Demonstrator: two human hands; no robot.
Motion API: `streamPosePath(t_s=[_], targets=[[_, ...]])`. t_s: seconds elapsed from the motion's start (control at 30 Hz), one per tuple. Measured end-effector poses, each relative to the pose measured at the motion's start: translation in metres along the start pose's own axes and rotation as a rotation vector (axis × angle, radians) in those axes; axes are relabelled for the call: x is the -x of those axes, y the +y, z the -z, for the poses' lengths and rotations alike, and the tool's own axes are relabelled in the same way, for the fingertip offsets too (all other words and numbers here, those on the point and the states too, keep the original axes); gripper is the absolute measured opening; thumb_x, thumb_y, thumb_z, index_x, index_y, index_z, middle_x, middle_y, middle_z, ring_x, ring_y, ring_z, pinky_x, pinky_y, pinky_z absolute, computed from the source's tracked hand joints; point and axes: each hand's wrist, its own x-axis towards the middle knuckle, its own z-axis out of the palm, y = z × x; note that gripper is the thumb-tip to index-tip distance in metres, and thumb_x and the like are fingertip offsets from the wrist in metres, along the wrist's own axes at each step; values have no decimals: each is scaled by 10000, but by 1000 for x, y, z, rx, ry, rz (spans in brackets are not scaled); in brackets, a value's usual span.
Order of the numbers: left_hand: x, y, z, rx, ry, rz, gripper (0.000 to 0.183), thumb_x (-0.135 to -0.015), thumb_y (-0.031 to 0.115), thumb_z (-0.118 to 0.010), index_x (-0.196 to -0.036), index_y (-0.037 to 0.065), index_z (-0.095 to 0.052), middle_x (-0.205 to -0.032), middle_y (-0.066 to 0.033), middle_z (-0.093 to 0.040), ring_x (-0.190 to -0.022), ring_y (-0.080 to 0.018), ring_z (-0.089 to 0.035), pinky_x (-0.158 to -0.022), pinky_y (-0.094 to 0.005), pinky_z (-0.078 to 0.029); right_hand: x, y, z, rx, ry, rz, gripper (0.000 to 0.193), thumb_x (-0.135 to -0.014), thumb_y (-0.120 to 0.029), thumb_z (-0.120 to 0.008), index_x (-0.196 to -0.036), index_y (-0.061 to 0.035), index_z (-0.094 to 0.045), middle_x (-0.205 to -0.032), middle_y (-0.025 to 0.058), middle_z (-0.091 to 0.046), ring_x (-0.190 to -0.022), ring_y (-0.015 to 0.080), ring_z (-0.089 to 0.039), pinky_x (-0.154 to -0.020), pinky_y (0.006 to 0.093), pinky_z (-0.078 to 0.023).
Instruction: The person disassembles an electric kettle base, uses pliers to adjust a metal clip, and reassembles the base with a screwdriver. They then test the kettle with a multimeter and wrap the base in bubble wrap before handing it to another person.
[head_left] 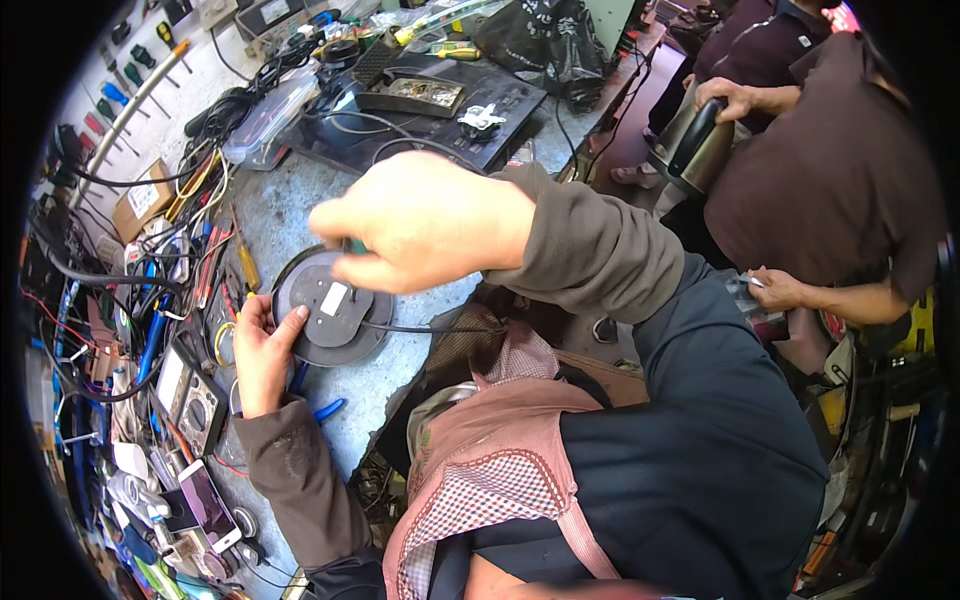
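A round dark grey appliance base (318,335), which looks like a kettle's power base, lies on the blue worktop with its underside up. It bears a small white label, and a black cord leads off to its right. My left hand (264,350) grips its left rim, thumb on top. Above the base, my right hand (425,222) is closed, slightly blurred, round what looks like a screwdriver (356,246); only a bit of its green handle shows between the fingers. The hand hides the far part of the base and the tool's tip.
A multimeter (203,409), a phone (210,506), cables and hand tools crowd the left. Blue-handled pliers (329,410) lie near my left sleeve. A metal tray (412,97) sits on a dark panel behind. At right, another person holds a steel kettle (690,150).
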Motion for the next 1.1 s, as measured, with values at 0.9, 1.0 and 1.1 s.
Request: streamPosePath(t_s=[0.9,1.0,1.1], targets=[[25,44,-75,-297,184,-470,109,-899,-41,-741,-971,4,-673,-869,-186,-665,-757,-388,-639,-693,-445,-519,31,-3,-139,-645,352,-265,441,-913,-91,-721,-1337,-24,-619,-1184,230,-682,-1157,468,-667,-933,541,-541],[25,46,-71,-470,161,-519,161,-853,-12,-781,-989,34,-708,-949,-145,-710,-875,-342,-673,-777,-456,-516,29,-5,-145,-566,481,-257,366,-915,-75,-732,-1263,-14,-636,-1114,241,-688,-1091,493,-678,-886,568,-545],[31,60,-56,-543,146,-561,260,-804,53,-844,-1041,60,-740,-1075,-96,-742,-1024,-339,-671,-933,-473,-494,28,0,-154,-594,506,-256,433,-912,-54,-738,-1325,-26,-613,-1033,264,-686,-1030,531,-673,-848,572,-560]])
